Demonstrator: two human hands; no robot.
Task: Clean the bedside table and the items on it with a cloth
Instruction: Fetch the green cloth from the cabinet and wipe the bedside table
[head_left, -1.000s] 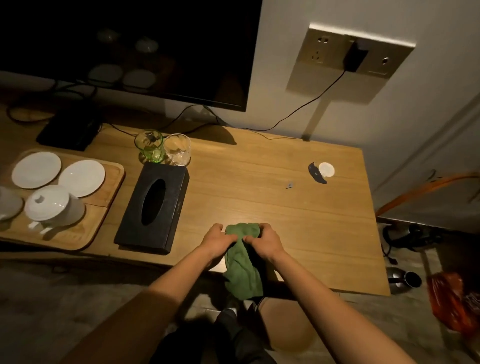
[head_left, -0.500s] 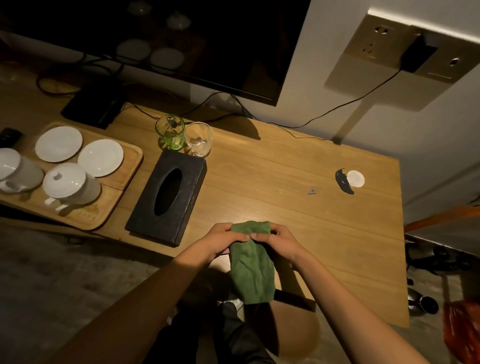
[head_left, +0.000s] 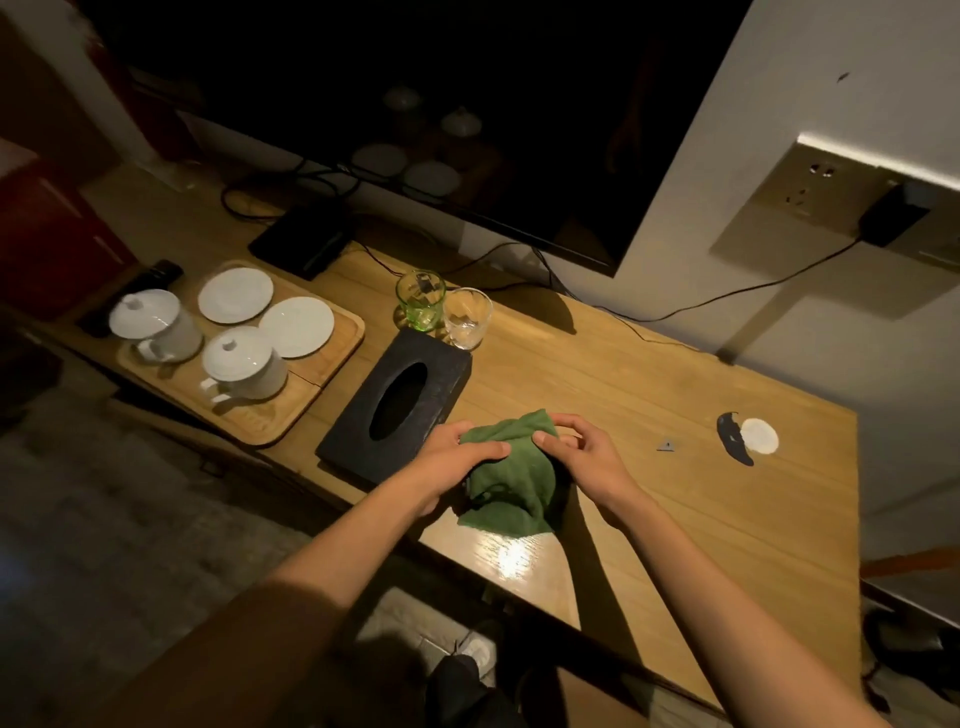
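While both hands grip, cloth (head_left: 511, 480) hangs lengthwise toward viewer.

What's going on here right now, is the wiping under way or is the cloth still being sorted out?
A person has both hands on a green cloth bunched on the wooden table. The left hand lies over its left side; the right hand grips its right edge. It looks like folding or gathering rather than wiping. The black tissue box, two glasses and the tray of white cups sit untouched.
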